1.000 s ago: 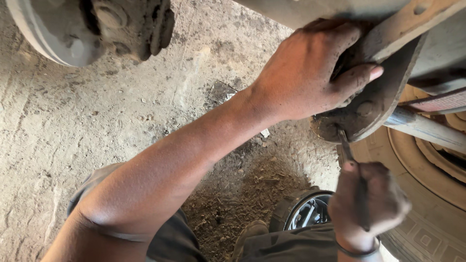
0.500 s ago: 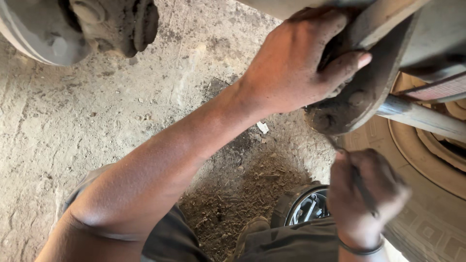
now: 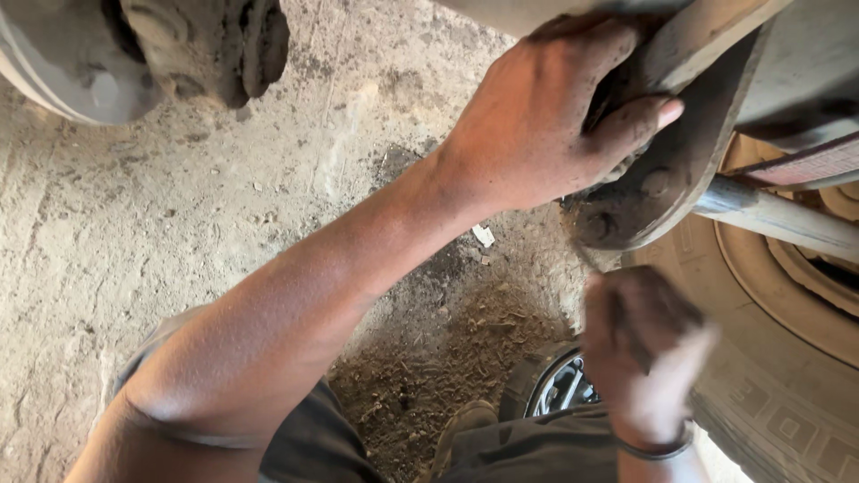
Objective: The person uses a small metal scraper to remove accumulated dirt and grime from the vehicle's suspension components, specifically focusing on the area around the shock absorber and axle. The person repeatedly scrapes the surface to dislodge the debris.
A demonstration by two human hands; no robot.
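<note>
My left hand [image 3: 546,125] reaches up from the lower left and grips a dirt-caked metal bracket [image 3: 662,192] under a vehicle, thumb across its face. Just below the bracket, my right hand [image 3: 649,358] is closed in a fist and smeared by motion blur, with a dark band on its wrist. A thin metal tool [image 3: 626,326] shows only as a dark streak across that fist; its tip near the bracket's lower edge is too blurred to make out.
A tyre [image 3: 778,385] fills the lower right, with a grey metal tube [image 3: 778,219] running above it. A grimy hub [image 3: 179,45] hangs at the top left. Below lie a dirt floor [image 3: 179,224], loose soil, my shoe [image 3: 465,429] and a shiny chrome part [image 3: 559,389].
My right hand has dropped a little away from the bracket and is now blurred by quick movement. My left hand keeps its grip on the bracket.
</note>
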